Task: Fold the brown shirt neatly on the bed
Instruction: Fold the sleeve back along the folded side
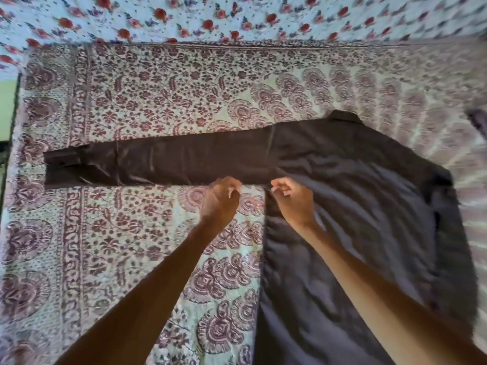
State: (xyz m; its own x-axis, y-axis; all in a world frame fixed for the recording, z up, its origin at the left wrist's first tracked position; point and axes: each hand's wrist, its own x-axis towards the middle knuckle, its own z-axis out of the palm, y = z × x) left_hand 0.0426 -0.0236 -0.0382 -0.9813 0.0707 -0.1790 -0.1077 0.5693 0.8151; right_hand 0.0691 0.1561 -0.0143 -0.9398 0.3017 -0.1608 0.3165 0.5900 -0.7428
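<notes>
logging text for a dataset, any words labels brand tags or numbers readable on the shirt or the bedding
No text can be read anywhere in this view.
brown shirt: no label, brand or print shows, and no tag shows at its collar.
paisley bedspread: floral pattern only, no lettering.
rose-print sheet: flowers only, no lettering.

one brown shirt [342, 164], two hands [222, 200] [292, 202], two printed bedcovers [158, 83] [237, 17]
</notes>
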